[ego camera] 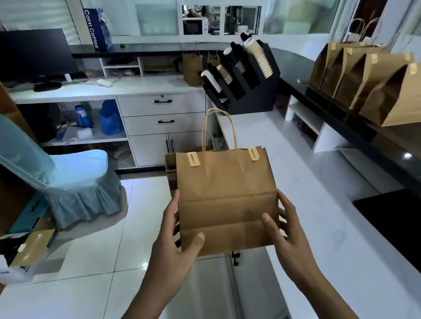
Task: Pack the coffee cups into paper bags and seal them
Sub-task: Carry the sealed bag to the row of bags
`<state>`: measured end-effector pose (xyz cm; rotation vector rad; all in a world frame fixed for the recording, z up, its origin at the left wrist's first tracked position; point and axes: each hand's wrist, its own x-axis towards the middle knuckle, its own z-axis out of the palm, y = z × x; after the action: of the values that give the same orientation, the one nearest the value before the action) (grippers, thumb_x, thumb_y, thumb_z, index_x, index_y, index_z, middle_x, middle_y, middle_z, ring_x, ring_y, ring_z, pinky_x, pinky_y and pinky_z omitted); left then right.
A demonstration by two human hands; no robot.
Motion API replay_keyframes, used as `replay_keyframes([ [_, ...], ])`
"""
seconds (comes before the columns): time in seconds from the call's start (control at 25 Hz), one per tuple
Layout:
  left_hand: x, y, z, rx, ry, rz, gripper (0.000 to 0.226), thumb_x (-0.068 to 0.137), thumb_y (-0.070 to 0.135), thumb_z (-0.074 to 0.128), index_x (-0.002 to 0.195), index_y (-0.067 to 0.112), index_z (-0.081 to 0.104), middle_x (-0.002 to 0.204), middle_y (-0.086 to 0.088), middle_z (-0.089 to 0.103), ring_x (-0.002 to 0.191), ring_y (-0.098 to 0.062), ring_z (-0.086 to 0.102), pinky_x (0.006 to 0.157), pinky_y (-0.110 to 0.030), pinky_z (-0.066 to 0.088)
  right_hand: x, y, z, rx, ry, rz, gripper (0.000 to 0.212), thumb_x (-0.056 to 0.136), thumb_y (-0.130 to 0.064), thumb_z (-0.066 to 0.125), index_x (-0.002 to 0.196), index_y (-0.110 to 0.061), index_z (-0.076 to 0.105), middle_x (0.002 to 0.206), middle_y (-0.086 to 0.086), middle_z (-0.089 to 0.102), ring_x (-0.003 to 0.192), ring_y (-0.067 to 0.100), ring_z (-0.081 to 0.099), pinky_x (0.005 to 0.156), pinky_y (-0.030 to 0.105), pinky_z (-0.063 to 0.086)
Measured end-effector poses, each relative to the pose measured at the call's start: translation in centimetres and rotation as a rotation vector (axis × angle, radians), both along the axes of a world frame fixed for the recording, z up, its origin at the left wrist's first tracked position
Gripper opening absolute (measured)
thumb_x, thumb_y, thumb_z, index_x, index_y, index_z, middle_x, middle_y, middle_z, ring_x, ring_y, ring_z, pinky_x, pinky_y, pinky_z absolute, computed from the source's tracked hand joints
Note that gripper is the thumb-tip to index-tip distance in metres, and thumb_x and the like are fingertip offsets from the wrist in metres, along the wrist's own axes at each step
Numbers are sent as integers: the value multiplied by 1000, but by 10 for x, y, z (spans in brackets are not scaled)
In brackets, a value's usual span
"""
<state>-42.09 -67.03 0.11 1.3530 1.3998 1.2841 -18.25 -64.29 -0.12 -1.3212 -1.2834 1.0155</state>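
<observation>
I hold a brown paper bag [225,196] upright in the air between both hands, over the edge of the white counter [326,212]. Its top is folded shut and two small sticker strips hold the fold down, with twisted paper handles standing above. My left hand [176,238] grips the bag's lower left side, thumb on the front. My right hand [282,225] grips the lower right side the same way. Whatever is inside the bag is hidden.
Several sealed brown bags [367,83] stand in a row on the dark upper ledge at right. A black cup holder [245,77] with stacked paper cups sits at the counter's far end. A blue-covered chair [49,166] and cardboard boxes [29,248] are on the floor at left.
</observation>
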Motion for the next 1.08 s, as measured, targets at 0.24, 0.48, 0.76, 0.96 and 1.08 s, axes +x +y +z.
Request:
replay_keyframes([
  [0.24, -6, 81, 9, 8, -16, -39, 90, 93, 7, 70, 149, 62, 26, 147, 14, 53, 131, -7, 55, 108, -46, 50, -6, 76, 7, 9, -10, -61, 61, 91, -62, 58, 147, -58, 34, 144, -18, 49, 125, 6, 57, 88, 18, 52],
  [0.48, -1, 156, 13, 31, -20, -88, 90, 93, 8, 70, 148, 63, 25, 148, 19, 51, 131, -2, 53, 111, -45, 48, -2, 148, 16, 23, 5, -97, 61, 89, -57, 56, 147, -56, 36, 135, -20, 56, 117, 2, 63, 87, 23, 55],
  [0.76, 26, 244, 18, 82, 5, -157, 93, 93, 5, 70, 150, 62, 23, 147, 28, 49, 134, 0, 49, 110, -27, 47, 21, 235, 19, 42, 13, -161, 60, 89, -60, 56, 146, -52, 39, 131, -19, 61, 113, 0, 64, 85, 23, 53],
  [0.96, 53, 319, 33, 128, 34, -208, 89, 94, 7, 68, 151, 59, 24, 158, 19, 40, 145, -4, 39, 119, -43, 39, 55, 305, 29, 40, 51, -229, 51, 89, -61, 57, 139, -54, 46, 131, -11, 65, 114, -1, 63, 86, 22, 51],
  [1.08, 82, 365, 44, 164, 59, -226, 91, 94, 6, 68, 151, 61, 23, 158, 17, 41, 147, -4, 36, 120, -49, 36, 85, 340, 41, 62, 43, -288, 44, 93, -54, 58, 136, -48, 48, 123, -10, 68, 104, -7, 65, 77, 12, 52],
])
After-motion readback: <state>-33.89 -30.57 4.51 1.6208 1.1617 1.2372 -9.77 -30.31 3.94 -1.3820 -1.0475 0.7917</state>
